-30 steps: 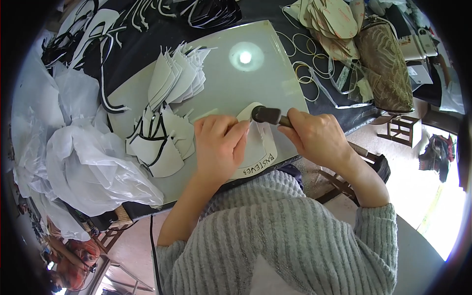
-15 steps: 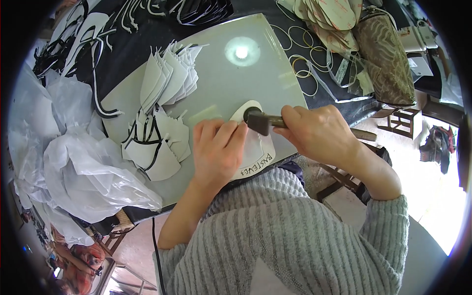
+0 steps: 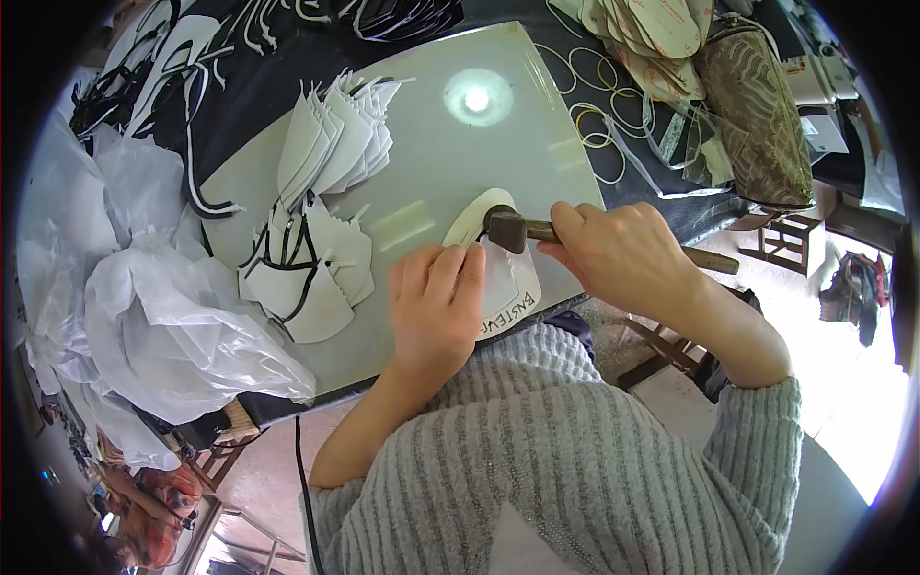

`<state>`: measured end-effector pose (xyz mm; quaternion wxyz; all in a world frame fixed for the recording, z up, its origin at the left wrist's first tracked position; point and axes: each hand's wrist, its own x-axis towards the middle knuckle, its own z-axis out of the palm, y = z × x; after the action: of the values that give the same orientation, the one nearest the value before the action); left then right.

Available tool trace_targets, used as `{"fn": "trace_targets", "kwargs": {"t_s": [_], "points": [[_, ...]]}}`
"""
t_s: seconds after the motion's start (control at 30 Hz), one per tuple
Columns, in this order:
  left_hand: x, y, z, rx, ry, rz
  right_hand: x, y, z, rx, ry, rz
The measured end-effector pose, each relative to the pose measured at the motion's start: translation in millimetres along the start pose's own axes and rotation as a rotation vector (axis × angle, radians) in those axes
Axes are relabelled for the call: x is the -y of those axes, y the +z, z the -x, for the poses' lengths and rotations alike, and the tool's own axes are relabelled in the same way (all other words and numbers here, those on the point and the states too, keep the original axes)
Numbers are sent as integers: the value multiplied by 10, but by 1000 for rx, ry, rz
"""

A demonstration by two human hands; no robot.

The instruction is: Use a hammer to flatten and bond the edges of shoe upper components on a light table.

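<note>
My right hand (image 3: 623,249) is closed round the wooden handle (image 3: 711,261) of a hammer, with its dark metal head (image 3: 505,228) down at the upper part of a cream, rounded template (image 3: 527,297). Dark handwriting runs along the template's near end. A thin white piece (image 3: 500,278) lies over the template. My left hand (image 3: 436,302) rests beside the hammer head, its fingers bent and close together, pressing the white piece at its left edge. Those fingertips partly cover the work, so the exact spot under them is hidden.
Left of my hands lie a fanned stack of white pieces (image 3: 335,144) and white pieces with black straps (image 3: 302,297). Plastic bags (image 3: 172,316) bulge over the table's left side. Yellowish rings (image 3: 599,139), cream cutouts (image 3: 652,38) and a patterned pouch (image 3: 757,115) lie at the right.
The template and my left hand appear slightly further right. The hammer head stays close to the template's upper part, turned a little, still in my right hand.
</note>
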<state>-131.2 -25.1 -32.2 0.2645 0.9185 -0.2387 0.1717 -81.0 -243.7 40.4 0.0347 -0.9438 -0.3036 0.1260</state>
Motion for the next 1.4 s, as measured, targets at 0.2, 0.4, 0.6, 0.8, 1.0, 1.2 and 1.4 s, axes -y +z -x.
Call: {"fn": "trace_targets", "kwargs": {"t_s": [0.2, 0.4, 0.6, 0.8, 1.0, 1.2, 1.4], "points": [[11, 23, -7, 2, 72, -84, -57, -7, -2, -43, -36, -86], [5, 5, -18, 17, 69, -45, -10, -29, 6, -20, -15, -19], [-9, 16, 11, 5, 70, -42, 37, -53, 39, -74, -26, -25], [3, 15, 6, -60, -193, 236, 16, -3, 17, 34, 15, -20], [-11, 29, 69, -35, -87, 118, 19, 6, 19, -8, 10, -16], [-14, -32, 52, -80, -263, 252, -9, 50, 26, -36, -12, -21], [-29, 5, 110, -24, -59, 31, -27, 54, 23, -59, -29, -33]]}}
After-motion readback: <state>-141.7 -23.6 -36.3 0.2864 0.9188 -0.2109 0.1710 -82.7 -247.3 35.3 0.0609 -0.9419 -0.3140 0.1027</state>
